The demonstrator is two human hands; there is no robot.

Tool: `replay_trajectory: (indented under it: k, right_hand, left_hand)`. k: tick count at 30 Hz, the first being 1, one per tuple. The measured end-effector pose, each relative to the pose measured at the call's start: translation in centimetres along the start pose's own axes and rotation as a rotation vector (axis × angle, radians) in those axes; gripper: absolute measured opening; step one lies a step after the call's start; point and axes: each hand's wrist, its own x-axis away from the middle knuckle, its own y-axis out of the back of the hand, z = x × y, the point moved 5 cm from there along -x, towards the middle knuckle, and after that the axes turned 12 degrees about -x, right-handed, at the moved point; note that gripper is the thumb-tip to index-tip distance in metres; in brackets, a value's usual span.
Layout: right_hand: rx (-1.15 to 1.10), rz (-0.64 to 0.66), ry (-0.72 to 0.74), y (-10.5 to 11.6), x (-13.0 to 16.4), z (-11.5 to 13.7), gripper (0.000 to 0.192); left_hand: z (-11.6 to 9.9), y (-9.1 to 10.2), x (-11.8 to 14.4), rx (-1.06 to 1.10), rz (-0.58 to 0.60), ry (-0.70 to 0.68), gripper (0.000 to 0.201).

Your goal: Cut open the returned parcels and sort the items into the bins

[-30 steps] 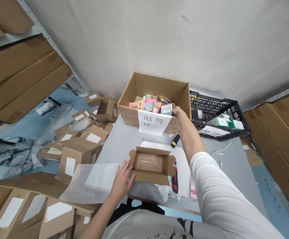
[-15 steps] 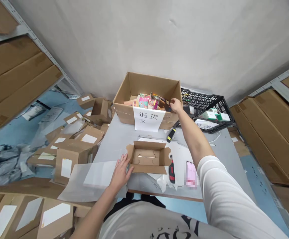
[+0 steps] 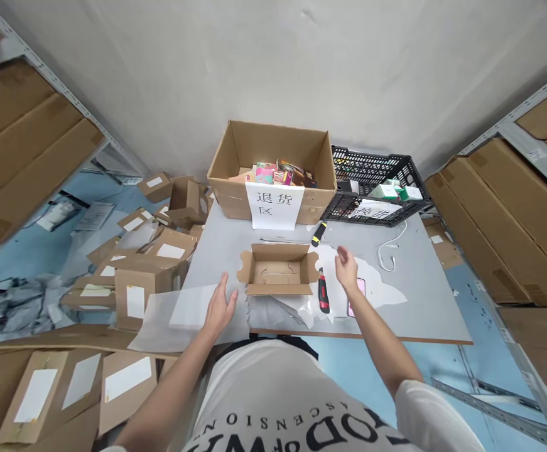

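A small cardboard box with its flaps spread lies on the grey table, bare inside. Just left of it, my left hand hovers with fingers apart, holding nothing and no longer against the box. My right hand is on the other side, above white paper and beside a phone that my forearm partly covers. Its fingers are loosely stretched, with nothing seen in them. Between box and right hand lies a red and black utility knife. A yellow and black utility knife lies farther back.
A large cardboard box with a paper sign holds colourful packets at the back. Beside it, a black plastic crate contains small green-white boxes. A white cable lies at right. Cardboard boxes pile up left; shelves flank both sides.
My right hand has left the large box's packets and come back toward me over the table. My left hand has drawn slightly away from the small box. The camera view has shifted.
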Motion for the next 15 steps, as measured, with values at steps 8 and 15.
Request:
replay_trajectory:
  k: [8,15]
  right_hand:
    - [-0.047,0.387,-0.267,-4.1,8.9,-9.2,0.057]
    - [-0.083,0.579,-0.313,-10.4,8.6,-10.1,0.045]
  left_hand:
    - [10.8,-7.1,4.5,0.057,0.26,0.716,0.103]
    - [8.7,-9.4,1.2,0.278,0.313,0.866,0.098]
